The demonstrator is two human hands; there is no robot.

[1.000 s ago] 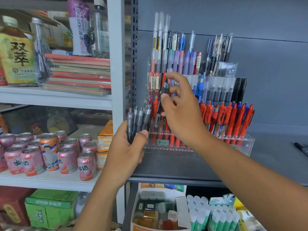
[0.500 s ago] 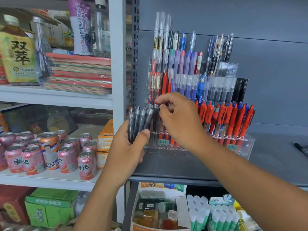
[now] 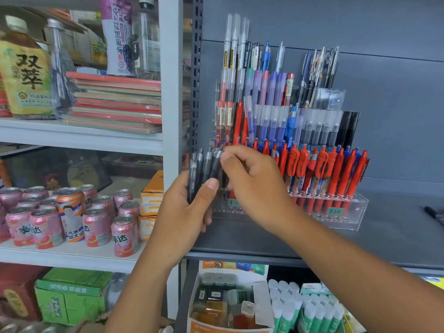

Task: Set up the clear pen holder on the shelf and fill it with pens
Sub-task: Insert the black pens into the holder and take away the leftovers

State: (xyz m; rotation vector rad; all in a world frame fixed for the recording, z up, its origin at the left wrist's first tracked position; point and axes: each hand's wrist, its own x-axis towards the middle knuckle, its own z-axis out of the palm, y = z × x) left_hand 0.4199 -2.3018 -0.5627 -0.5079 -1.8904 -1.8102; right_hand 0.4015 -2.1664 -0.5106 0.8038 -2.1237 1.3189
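Fingertips (image 3: pixel 227 156) of the right hand (image 3: pixel 254 186) are pinched together on the clip end of one grey pen (image 3: pixel 217 162). Thumb & forefinger are clamped on it, the other fingers curled in behind. That pen is the rightmost of a small bundle of grey pens (image 3: pixel 200 171) standing upright in the left hand (image 3: pixel 182 219). The left hand grips them round the lower barrels w/ the thumb pressed across the front. Approx. four pens, tips hidden in the fist.

Both hands sit just in front of the left end of the clear pen holder (image 3: pixel 349 212), a stepped acrylic rack. It stands on the dark grey shelf (image 3: pixel 396 239), set back on it & near its left edge. Front row is packed w/ orange-red pens (image 3: pixel 324 171) from mid to right end, and a handwritten price tag (image 3: pixel 335 211) is stuck on the front wall. Rows behind hold blue, purple, clear-capped & black pens, taller toward the back. Front-left slots are hidden behind the hands, so can't tell what's in them.

At the far right edge of the grey shelf a lone black pen (image 3: pixel 434 213) lies flat. On the white shelf unit (image 3: pixel 72 258) to the left there are pink drink cans (image 3: pixel 96 224) on the lower level & a stack of notebooks (image 3: pixel 115 104) on the level above. Under the grey shelf stand glue sticks (image 3: pixel 300 306).
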